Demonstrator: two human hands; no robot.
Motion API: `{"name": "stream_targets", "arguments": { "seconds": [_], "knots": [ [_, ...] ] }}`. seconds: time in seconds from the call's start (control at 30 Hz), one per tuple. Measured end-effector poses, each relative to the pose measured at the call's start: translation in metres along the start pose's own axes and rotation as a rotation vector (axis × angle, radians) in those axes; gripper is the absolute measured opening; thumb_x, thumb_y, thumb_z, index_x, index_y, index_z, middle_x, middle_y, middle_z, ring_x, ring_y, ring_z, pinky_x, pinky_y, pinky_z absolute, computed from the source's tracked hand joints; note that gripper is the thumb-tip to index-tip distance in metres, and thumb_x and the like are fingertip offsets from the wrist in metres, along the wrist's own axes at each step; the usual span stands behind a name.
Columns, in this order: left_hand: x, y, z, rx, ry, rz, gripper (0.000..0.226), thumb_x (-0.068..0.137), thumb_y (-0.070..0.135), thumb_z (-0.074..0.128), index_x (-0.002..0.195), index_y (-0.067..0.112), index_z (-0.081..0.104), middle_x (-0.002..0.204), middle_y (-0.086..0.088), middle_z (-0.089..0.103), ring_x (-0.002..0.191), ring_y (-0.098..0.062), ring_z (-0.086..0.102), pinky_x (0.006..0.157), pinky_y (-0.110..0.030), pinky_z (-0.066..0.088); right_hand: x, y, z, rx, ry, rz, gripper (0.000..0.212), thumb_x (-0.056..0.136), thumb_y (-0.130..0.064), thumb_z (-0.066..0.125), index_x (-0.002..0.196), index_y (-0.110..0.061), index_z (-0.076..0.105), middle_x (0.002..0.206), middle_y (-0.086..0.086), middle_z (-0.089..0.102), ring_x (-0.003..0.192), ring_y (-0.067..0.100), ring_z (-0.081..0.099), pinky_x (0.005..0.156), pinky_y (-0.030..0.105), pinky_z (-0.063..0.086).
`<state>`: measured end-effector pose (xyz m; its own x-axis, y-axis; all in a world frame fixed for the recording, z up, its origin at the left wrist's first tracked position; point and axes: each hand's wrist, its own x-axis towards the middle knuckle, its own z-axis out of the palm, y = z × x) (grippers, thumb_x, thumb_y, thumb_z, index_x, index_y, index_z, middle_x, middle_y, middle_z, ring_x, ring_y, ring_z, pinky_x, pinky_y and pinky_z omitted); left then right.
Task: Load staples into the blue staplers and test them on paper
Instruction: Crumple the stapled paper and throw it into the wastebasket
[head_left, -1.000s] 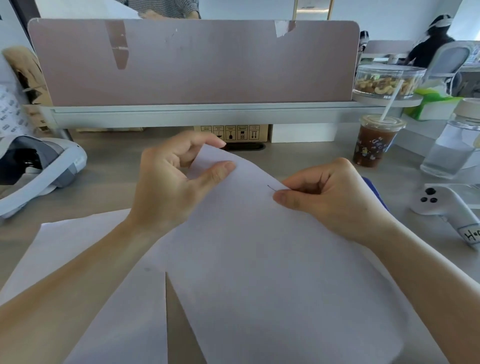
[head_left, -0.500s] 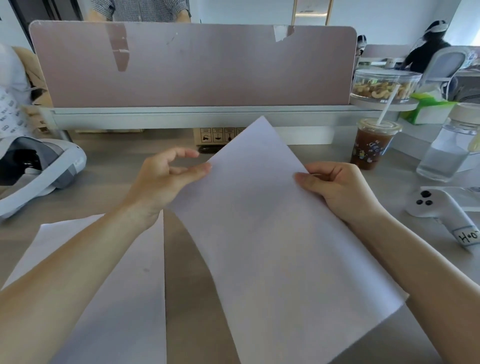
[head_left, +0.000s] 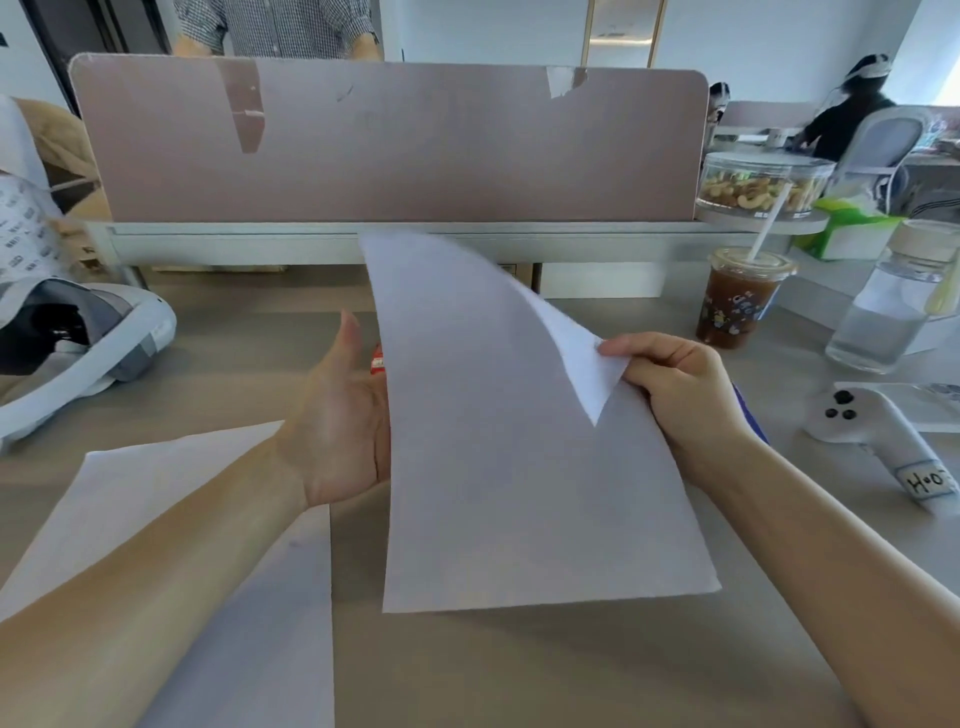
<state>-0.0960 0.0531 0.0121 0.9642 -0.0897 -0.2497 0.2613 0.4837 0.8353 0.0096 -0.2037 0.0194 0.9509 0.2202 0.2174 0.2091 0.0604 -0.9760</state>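
My right hand (head_left: 675, 395) pinches the right edge of a white paper sheet (head_left: 498, 467) and holds it lifted above the desk, its top corner curling over. My left hand (head_left: 337, 415) is open, palm up, beside the sheet's left edge; its fingers go behind the paper, so I cannot tell whether they touch it. A second white sheet (head_left: 249, 597) lies flat on the desk under my left forearm. A thin strip of a blue stapler (head_left: 748, 415) shows behind my right wrist. A small red-and-white box (head_left: 377, 358) peeks out behind the lifted sheet.
A VR headset (head_left: 88, 343) lies at the left. At the right stand an iced drink cup (head_left: 737, 301), a water bottle (head_left: 888, 312) and a white controller (head_left: 883, 436). A jar of nuts (head_left: 758, 187) sits on the shelf under the pink divider (head_left: 395, 145). People sit beyond.
The sheet went from lying on the desk to being lifted upright in my right hand. My left hand let go of its edge and opened palm up beside it.
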Motion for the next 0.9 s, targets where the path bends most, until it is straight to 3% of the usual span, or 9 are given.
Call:
{"name": "stream_targets", "arguments": {
  "seconds": [0.17,0.27,0.33,0.4,0.47,0.6,0.7,0.8,0.9],
  "knots": [
    [0.0,0.004,-0.001,0.017,0.053,-0.005,0.091,0.066,0.093,0.034,0.09,0.013,0.072,0.087,-0.008,0.069,0.081,-0.025,0.068,0.08,-0.037,0.054,0.001,0.002,-0.005,-0.198,-0.104,-0.221,0.062,0.085,0.018,0.052,0.061,-0.033,0.078,0.094,-0.015,0.077,0.093,0.016,0.071,0.078,0.034,0.059],
    [-0.002,0.011,-0.008,0.093,-0.086,-0.068,0.099,0.055,0.085,0.06,0.12,0.011,0.066,0.122,-0.014,0.066,0.108,-0.03,0.065,0.106,-0.045,0.038,-0.001,-0.003,-0.007,-0.35,-0.141,-0.321,0.068,0.081,0.022,0.046,0.057,-0.034,0.075,0.086,-0.03,0.072,0.089,-0.002,0.068,0.074,0.017,0.053],
    [-0.003,0.011,-0.009,0.393,-0.117,-0.038,0.091,0.053,0.078,0.071,0.121,0.019,0.065,0.126,-0.008,0.066,0.111,-0.026,0.064,0.106,-0.046,0.038,-0.002,-0.006,-0.006,-0.385,-0.18,-0.351,0.064,0.078,0.026,0.041,0.057,-0.027,0.071,0.083,-0.036,0.07,0.086,-0.01,0.065,0.068,0.007,0.048],
    [-0.002,0.009,-0.004,0.664,-0.066,0.044,0.062,0.069,0.067,0.07,0.114,0.024,0.068,0.111,-0.001,0.073,0.098,-0.014,0.07,0.094,-0.037,0.053,-0.004,-0.006,-0.004,-0.403,-0.205,-0.387,0.061,0.075,0.028,0.04,0.056,-0.022,0.069,0.08,-0.036,0.069,0.084,-0.012,0.064,0.063,0.008,0.048],
    [-0.003,0.005,0.004,0.744,-0.14,0.001,0.047,0.08,0.048,0.071,0.117,0.021,0.066,0.101,-0.003,0.074,0.079,-0.009,0.07,0.068,-0.022,0.057,-0.004,-0.005,-0.002,-0.421,-0.236,-0.439,0.059,0.074,0.03,0.041,0.055,-0.019,0.069,0.081,-0.029,0.072,0.086,-0.006,0.066,0.065,0.018,0.055],
    [-0.004,0.002,0.005,0.658,-0.252,-0.103,0.086,0.058,0.058,0.083,0.13,0.019,0.056,0.091,-0.007,0.073,0.072,-0.016,0.07,0.06,-0.026,0.058,-0.005,-0.003,0.003,-0.47,-0.279,-0.494,0.054,0.072,0.031,0.044,0.055,-0.013,0.069,0.091,-0.016,0.07,0.088,-0.008,0.065,0.073,0.01,0.052],
    [-0.006,-0.004,0.01,0.587,-0.264,-0.126,0.093,0.057,0.075,0.071,0.131,0.02,0.056,0.116,-0.014,0.069,0.101,-0.028,0.068,0.083,-0.039,0.055,-0.004,-0.002,0.006,-0.483,-0.255,-0.546,0.056,0.069,0.031,0.045,0.053,-0.017,0.067,0.092,-0.017,0.069,0.089,-0.009,0.065,0.075,0.011,0.052],
    [-0.006,-0.012,0.02,0.582,-0.233,-0.089,0.062,0.063,0.056,0.08,0.111,0.019,0.072,0.109,-0.01,0.072,0.095,-0.022,0.07,0.087,-0.037,0.055,-0.002,0.0,0.01,-0.485,-0.268,-0.58,0.047,0.067,0.031,0.046,0.053,-0.007,0.069,0.093,-0.016,0.07,0.09,-0.004,0.066,0.077,0.013,0.052],
    [-0.007,-0.013,0.03,0.735,-0.273,-0.114,0.048,0.079,0.03,0.075,0.123,0.016,0.063,0.121,-0.014,0.068,0.108,-0.034,0.066,0.099,-0.05,0.049,-0.001,0.002,0.016,-0.457,-0.281,-0.605,0.038,0.068,0.031,0.05,0.056,0.0,0.07,0.092,-0.013,0.07,0.088,-0.005,0.067,0.078,0.015,0.052]
  ]
}}
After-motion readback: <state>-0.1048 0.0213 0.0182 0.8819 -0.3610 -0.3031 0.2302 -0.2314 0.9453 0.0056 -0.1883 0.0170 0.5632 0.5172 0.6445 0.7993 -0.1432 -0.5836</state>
